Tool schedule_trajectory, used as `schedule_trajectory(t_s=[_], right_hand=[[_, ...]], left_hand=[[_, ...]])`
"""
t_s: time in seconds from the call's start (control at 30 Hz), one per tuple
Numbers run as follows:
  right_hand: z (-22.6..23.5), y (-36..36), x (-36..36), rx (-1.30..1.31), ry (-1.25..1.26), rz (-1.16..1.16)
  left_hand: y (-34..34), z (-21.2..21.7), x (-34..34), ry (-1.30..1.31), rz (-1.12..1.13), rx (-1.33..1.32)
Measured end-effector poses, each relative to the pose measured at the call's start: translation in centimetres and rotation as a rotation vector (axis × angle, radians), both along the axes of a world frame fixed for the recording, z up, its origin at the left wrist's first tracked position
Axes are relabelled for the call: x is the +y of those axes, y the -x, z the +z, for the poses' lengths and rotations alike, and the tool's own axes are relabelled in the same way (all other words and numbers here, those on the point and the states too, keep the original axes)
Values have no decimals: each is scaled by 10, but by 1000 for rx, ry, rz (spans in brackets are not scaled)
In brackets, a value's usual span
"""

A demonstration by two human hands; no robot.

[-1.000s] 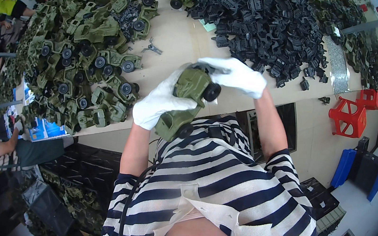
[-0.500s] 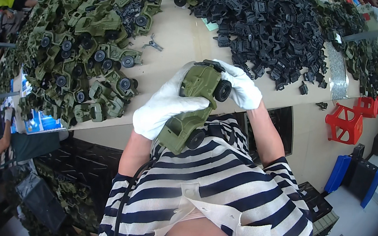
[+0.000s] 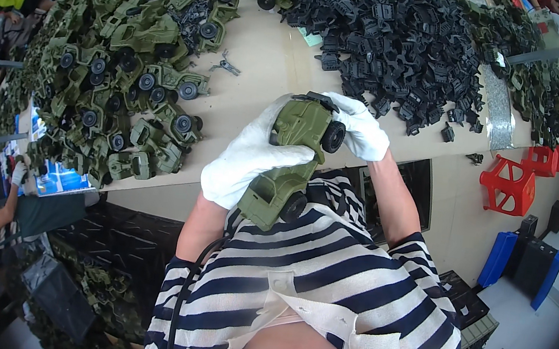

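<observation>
We've got the green toy truck (image 3: 289, 165) up off the beige worktop (image 3: 265, 67), left hand (image 3: 247, 160) wrapped round its body, right hand (image 3: 360, 127) closed on the front end. Green trucks (image 3: 129, 84) heaped left, black parts (image 3: 396, 41) right, red stool (image 3: 510, 185) on the floor.

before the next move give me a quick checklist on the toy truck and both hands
1. Left hand wrapped around the green toy truck: ok.
2. Right hand at the truck's top end: ok.
3. Both visible wheels on the truck: ok.
4. Truck held off the table: ok.
5. Black part at the truck's top end fully seated: cannot tell.
6. Black parts pile close by: ok.
</observation>
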State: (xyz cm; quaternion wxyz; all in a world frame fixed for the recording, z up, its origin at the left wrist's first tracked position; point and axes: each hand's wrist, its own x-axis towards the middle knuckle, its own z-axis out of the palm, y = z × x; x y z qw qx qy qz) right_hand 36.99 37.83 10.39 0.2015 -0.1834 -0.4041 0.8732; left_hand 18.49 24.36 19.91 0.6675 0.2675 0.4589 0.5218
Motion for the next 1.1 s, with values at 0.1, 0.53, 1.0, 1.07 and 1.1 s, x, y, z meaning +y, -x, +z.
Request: schedule_trajectory(t_s=[0.1,0.53,1.0,1.07,1.1], right_hand=[[3,0,4,-17,-12,27],[6,3,15,-60,-164,38],[10,8,15,-72,-196,-6],[8,7,16,-76,-193,4],[7,7,16,-79,-192,10]], left_hand=[[-1,-1,-1,-25,10,-22],[1,2,2,-26,45,30],[3,18,5,3,41,-4],[3,16,5,16,35,-29],[3,14,5,23,31,-42]])
